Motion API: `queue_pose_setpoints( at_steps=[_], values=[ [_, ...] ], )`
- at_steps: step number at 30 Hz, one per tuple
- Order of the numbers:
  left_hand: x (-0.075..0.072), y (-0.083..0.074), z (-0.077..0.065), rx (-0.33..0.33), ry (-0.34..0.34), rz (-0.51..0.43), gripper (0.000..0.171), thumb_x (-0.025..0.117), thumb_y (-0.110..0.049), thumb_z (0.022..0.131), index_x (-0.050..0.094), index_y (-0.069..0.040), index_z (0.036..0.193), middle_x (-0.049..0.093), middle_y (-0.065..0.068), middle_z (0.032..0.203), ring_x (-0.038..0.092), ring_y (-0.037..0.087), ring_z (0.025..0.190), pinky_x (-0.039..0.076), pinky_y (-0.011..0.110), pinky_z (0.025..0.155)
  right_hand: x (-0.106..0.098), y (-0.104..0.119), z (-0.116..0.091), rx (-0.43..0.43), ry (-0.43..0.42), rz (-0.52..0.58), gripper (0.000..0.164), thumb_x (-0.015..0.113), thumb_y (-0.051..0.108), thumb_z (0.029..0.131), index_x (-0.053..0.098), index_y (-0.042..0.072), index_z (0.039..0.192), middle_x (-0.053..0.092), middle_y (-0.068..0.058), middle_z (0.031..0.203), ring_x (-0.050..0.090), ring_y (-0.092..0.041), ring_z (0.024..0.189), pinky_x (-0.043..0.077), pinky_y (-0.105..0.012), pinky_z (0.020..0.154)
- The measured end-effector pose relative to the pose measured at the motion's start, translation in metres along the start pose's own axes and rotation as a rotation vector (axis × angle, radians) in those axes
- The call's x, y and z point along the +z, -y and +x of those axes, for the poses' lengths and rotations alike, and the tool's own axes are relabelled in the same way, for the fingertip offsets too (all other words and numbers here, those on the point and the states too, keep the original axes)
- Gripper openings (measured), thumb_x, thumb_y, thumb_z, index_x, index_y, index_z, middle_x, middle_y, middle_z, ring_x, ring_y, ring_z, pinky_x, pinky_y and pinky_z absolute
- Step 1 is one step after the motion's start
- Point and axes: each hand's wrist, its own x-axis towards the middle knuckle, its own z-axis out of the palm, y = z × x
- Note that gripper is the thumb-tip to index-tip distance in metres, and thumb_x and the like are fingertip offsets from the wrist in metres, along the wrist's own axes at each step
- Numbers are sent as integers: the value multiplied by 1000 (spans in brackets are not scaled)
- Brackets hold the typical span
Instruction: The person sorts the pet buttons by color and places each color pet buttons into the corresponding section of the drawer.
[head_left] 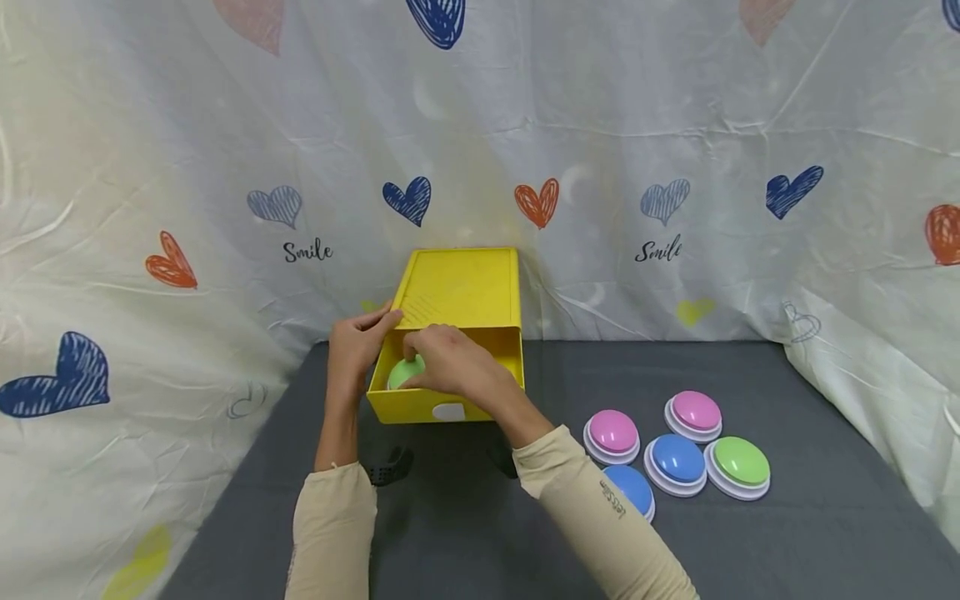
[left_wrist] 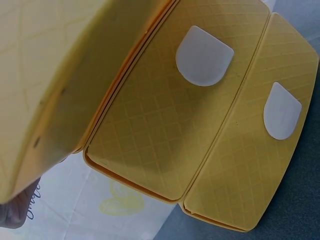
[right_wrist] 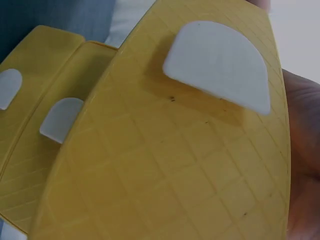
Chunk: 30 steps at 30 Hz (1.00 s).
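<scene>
Okay, right hand (head_left: 453, 362) pinches green button (head_left: 402, 375) in yellow drawer (head_left: 405, 408) | left hand (head_left: 357, 343) touches cabinet (head_left: 459, 283) (can't tell if it's gripping) | I'd steady it, keep that button level

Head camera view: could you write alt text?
A person's right-hand grip holds a domed green button in an open yellow drawer; the left-hand grip touches its boxy yellow cabinet. Five round pink, blue and green buttons sit on the dark grey table.

Noted: dark grey tabletop (head_left: 465, 542). Behind tabletop: wrinkled pale cloth (head_left: 480, 100). Above tabletop's far edge: two black "Smile" prints (head_left: 658, 248), blue hearts (head_left: 407, 201), orange hearts (head_left: 537, 203). Left of tabletop: large navy heart (head_left: 75, 379).
</scene>
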Motion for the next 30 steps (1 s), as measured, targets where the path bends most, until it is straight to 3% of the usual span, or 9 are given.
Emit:
queue_pose_setpoints(
  at_steps=[5,8,12,14,17,21,25,30],
  values=[
    [0,1,-1,13,-6,-3,47,68,-49,77,66,-20,114,68,6,101,46,15,61,36,24,52,0,-1,-3,-10,5,13,27,68,36,82,61,12,92,51,4,72,47,-10,63,37,-18,56],
    [0,1,-2,16,-14,-6,46,68,-49,77,67,-20,113,67,10,90,39,15,54,32,26,48,1,-1,-7,-4,-15,31,27,67,34,84,62,11,98,55,5,79,49,-9,68,40,-18,60],
    [0,0,-1,13,-13,-7,48,68,-50,77,66,-20,114,67,9,98,47,14,63,38,24,53,-2,-1,-17,1,-100,25,30,64,33,86,64,10,106,60,1,94,48,-10,78,43,-19,69],
    [0,0,-1,6,-4,-9,50,68,-50,77,65,-19,116,65,5,111,56,15,79,45,25,65,-4,0,-24,10,-167,21,32,63,35,86,64,11,108,59,-1,99,47,-10,82,44,-20,72],
    [1,0,0,-14,7,-11,52,68,-51,77,64,-18,117,61,5,118,57,19,100,48,32,82,-10,-1,-40,26,-279,8,34,61,38,87,64,13,108,57,-1,101,47,-10,85,46,-22,75],
    [1,-1,1,-48,17,-8,54,68,-52,76,63,-19,118,58,3,123,51,21,115,42,39,95,-20,-8,-68,56,-421,4,32,62,38,86,65,14,107,55,2,102,48,-10,89,47,-24,79],
    [0,-2,1,-50,28,-2,55,68,-52,76,62,-19,120,56,3,126,48,21,119,40,40,98,-27,-23,-99,137,-534,40,31,63,36,86,65,13,107,54,3,104,48,-12,94,47,-27,83],
    [2,-2,1,-69,38,-18,55,67,-51,77,61,-21,122,54,4,129,44,22,123,37,42,100,-32,-54,-139,287,-588,44,33,64,36,85,64,15,110,56,3,108,50,-16,99,48,-34,86]
  ],
)
